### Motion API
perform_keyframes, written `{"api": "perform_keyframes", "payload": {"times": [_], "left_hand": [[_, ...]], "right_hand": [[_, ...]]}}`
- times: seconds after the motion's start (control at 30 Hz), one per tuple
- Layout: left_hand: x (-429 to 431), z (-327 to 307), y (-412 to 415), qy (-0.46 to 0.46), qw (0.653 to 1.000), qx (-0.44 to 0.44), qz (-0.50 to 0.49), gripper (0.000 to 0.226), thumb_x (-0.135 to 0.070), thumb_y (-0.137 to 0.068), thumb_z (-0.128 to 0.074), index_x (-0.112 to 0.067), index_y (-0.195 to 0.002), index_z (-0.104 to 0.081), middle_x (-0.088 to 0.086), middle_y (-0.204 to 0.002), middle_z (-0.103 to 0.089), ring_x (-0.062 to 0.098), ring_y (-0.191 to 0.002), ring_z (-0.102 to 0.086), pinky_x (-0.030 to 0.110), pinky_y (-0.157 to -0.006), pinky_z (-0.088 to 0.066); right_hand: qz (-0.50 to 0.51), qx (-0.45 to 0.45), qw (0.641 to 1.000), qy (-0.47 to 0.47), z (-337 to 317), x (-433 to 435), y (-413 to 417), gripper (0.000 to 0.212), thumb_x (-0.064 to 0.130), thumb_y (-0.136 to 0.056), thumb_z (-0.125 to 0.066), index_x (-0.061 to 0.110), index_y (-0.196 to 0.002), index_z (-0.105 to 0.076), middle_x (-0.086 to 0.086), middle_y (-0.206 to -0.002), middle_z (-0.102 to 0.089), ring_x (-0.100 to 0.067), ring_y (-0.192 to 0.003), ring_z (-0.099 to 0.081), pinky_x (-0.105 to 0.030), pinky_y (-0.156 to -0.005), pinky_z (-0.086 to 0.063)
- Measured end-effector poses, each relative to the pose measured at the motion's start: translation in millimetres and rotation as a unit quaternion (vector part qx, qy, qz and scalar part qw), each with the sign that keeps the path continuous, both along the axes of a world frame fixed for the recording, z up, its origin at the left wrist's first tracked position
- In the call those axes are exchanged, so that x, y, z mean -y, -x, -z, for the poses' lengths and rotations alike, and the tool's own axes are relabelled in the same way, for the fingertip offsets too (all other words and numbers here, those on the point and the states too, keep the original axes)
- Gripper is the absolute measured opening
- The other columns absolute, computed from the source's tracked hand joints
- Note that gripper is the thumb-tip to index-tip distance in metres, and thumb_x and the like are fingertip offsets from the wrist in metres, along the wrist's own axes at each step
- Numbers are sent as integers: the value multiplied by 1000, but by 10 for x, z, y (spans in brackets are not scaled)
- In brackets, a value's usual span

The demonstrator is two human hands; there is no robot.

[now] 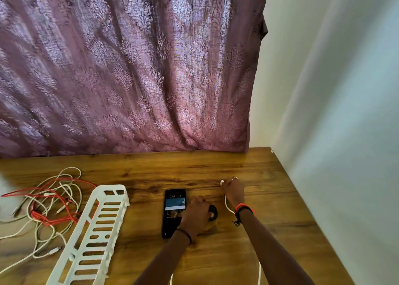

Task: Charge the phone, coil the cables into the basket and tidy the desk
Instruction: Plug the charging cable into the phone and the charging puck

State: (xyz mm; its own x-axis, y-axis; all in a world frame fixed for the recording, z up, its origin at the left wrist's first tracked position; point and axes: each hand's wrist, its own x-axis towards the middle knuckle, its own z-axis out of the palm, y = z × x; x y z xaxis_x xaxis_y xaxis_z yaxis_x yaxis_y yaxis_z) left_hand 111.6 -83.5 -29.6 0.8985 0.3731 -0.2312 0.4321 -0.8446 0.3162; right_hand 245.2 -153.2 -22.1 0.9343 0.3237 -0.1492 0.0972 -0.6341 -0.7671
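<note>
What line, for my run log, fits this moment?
left hand: on black smartphone | right hand: pinching white cable end | red-and-white cables: tangled beside white slotted plastic basket

The only writing I can read is on the lit screen of the phone [174, 202] lying on the bench [265, 230]: pale digits near its top, seemingly "2:44", the rest too blurred.
</note>
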Motion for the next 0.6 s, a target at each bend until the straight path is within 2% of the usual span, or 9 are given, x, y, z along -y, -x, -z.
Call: {"api": "perform_keyframes", "payload": {"times": [0.07,0.13,0.23,0.33,0.43,0.53,0.6], "left_hand": [[-4,1,-7,8,1000,5,-3,43,-29,-93,-53,-15,-133,-46,10,-136,-44,26,-125,-43,42,-103,-43],[-12,-2,-2,40,999,17,-22,43,-29,-90,-57,-17,-130,-48,9,-133,-48,26,-122,-47,43,-100,-45],[-13,9,10,110,992,50,-45,43,-23,-88,-60,-15,-129,-49,9,-133,-46,24,-119,-49,36,-101,-43],[3,26,28,174,978,94,-67,44,-20,-82,-68,-15,-123,-51,5,-128,-43,20,-114,-50,25,-96,-40],[7,37,31,230,963,118,-77,38,-14,-77,-73,-10,-112,-56,7,-119,-52,16,-104,-53,20,-89,-44],[-1,3,13,287,942,129,-116,36,-11,-77,-73,-8,-110,-58,6,-111,-62,14,-101,-57,22,-86,-48],[-22,-34,-12,311,929,135,-145,38,-15,-78,-74,-11,-112,-58,1,-111,-60,9,-102,-54,15,-81,-44]], "right_hand": [[-13,-11,1000,8,32,-14,-11,20,15,-89,-62,7,-74,-51,-16,-89,-56,-29,-93,-55,-35,-78,-41],[-25,-5,999,19,41,-27,-19,18,13,-89,-61,9,-77,-49,-15,-89,-54,-31,-98,-56,-35,-81,-42],[-39,9,998,38,11,-39,-21,22,12,-90,-59,10,-72,-47,-17,-90,-59,-34,-100,-56,-40,-89,-43],[-7,-1,1000,4,-12,-25,-20,37,9,-88,-60,17,-59,-39,-18,-88,-61,-32,-92,-58,-40,-85,-44],[35,-26,998,-43,-73,-4,4,38,3,-85,-61,18,-59,-39,-21,-92,-63,-33,-92,-60,-37,-80,-45],[77,-69,989,-107,-122,32,35,22,-6,-81,-60,9,-67,-51,-24,-95,-65,-36,-94,-62,-43,-86,-50],[93,-90,982,-136,-148,72,61,3,-4,-81,-62,-5,-84,-61,-24,-98,-67,-34,-94,-62,-34,-84,-49]]}}
